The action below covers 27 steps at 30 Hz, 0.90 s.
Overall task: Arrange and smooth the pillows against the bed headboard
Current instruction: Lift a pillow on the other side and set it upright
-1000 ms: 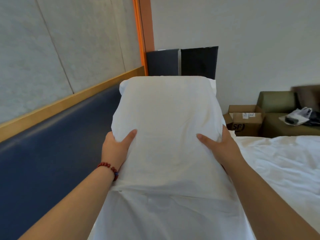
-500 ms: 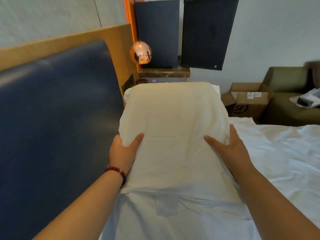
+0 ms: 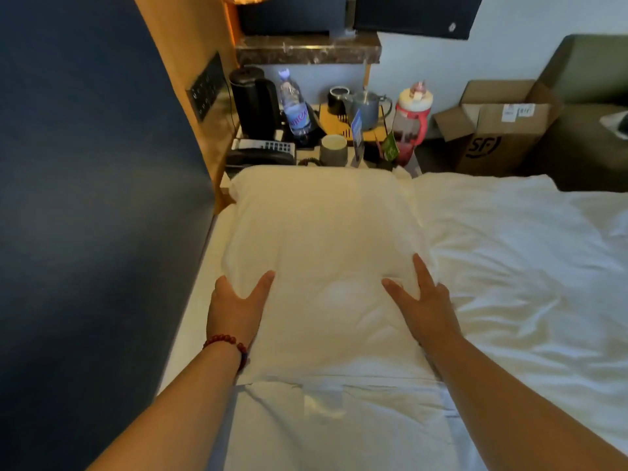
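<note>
We are laying the pillow (image 3: 323, 253) at the bed's (image 3: 509, 266) head edge, along the headboard (image 3: 85, 198). Our left hand (image 3: 234, 307) is holding its side between thumb and fingers; our right hand (image 3: 421, 307) is pressing it, fingers spread. Smoothing is remaining, we think.

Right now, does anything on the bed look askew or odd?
Nothing spilled or damaged. The pillow shows creases between the left hand and right hand, and the duvet to its right is rumpled.
</note>
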Each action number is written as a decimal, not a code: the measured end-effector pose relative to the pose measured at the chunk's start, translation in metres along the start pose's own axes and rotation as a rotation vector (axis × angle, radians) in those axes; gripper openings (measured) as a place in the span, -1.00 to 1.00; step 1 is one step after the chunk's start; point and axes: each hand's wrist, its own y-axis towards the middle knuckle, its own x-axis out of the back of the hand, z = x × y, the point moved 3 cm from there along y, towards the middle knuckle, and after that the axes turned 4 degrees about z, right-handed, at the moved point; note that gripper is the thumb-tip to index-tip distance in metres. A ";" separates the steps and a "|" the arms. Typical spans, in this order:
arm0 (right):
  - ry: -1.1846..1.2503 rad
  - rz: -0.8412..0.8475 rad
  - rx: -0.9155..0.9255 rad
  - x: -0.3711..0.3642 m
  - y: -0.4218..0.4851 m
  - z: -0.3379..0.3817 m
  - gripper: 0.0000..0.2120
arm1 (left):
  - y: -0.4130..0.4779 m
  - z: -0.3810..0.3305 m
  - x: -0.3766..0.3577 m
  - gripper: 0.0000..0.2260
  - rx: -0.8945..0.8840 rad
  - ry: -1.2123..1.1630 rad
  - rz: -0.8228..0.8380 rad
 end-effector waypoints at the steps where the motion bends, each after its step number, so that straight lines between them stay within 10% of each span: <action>1: -0.016 -0.003 -0.010 -0.005 0.004 -0.003 -0.12 | 0.006 0.008 -0.005 -0.17 0.018 0.012 0.004; 27: -0.497 -0.031 -0.090 -0.088 0.064 -0.044 0.04 | 0.053 0.101 -0.068 0.08 -0.058 0.363 -0.012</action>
